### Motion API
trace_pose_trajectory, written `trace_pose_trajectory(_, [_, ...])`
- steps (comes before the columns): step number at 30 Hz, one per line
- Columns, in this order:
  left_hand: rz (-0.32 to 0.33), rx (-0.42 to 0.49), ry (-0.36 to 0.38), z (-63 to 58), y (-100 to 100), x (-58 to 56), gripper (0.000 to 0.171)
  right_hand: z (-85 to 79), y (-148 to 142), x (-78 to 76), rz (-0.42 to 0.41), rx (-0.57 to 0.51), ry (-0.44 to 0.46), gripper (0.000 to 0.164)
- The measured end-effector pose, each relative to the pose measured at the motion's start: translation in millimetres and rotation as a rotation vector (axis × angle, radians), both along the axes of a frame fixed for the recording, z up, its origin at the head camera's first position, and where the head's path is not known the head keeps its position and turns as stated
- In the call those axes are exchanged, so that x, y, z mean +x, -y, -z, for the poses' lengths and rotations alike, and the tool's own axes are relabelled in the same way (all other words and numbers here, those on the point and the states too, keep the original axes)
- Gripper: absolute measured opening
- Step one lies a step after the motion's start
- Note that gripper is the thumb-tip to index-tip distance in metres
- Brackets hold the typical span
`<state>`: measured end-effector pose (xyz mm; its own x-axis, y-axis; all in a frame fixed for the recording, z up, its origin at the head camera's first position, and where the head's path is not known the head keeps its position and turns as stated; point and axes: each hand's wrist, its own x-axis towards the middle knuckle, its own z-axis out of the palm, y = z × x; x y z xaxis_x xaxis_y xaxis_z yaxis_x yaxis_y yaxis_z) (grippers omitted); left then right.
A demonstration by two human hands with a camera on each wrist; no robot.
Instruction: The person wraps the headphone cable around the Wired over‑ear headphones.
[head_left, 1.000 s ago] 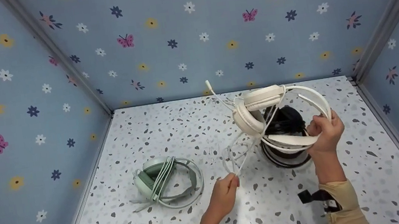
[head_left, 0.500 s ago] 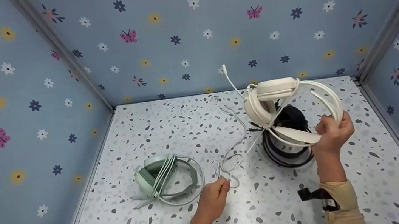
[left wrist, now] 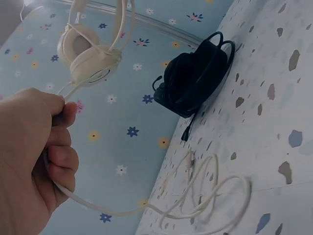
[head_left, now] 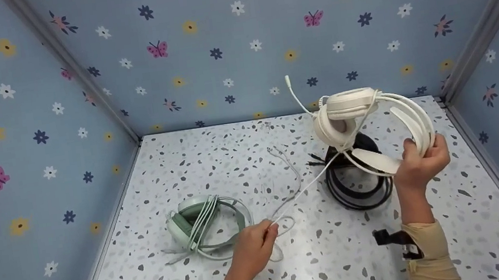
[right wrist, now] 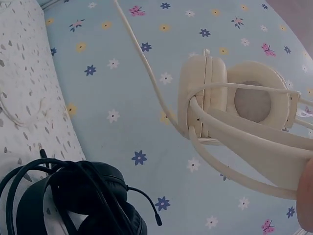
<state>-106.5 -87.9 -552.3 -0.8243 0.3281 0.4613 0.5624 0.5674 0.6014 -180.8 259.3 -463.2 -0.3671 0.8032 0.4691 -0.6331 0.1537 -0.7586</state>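
My right hand (head_left: 421, 164) grips the headband of a white headset (head_left: 352, 104) and holds it up above the table. Its two ear cups point left, and a thin microphone boom (head_left: 295, 94) sticks up from one of them. A strand of cable crosses the ear cups. My left hand (head_left: 251, 249) pinches the headset's white cable (head_left: 303, 189), which runs taut between the hands. Past the left hand, the loose rest of the cable (left wrist: 210, 196) lies in loops on the table. In the right wrist view only a finger (right wrist: 305, 196) shows at the headband.
Below the white headset lies a black headset (head_left: 361, 193) with its cable bundled. A green headset (head_left: 198, 222), wrapped in its own cable, lies left of my left hand. Flower-patterned walls (head_left: 237, 41) enclose the speckled table (head_left: 340, 262) at the back and sides.
My left hand has moved left and down along with the cable, pulling the strand straight. My right hand has carried the white headset slightly right and up.
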Motion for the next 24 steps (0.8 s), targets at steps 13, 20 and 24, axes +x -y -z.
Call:
trace_pose_trajectory(13, [0.031, -0.064, -0.290, -73.2, 22.3, -16.5, 0.005, -27.5, 0.0, -8.7, 0.200, 0.262, 0.165, 0.024])
trace_pose_trajectory(20, [0.012, -0.135, -0.632, -145.1, 21.2, -35.5, 0.012, -34.1, -0.2, -8.6, 0.127, 0.597, 0.246, 0.009])
trace_pose_trajectory(24, [-0.008, -0.164, -0.766, -178.6, 22.9, -49.1, 0.019, -38.3, -0.6, -3.8, -0.068, 0.758, 0.307, 0.014])
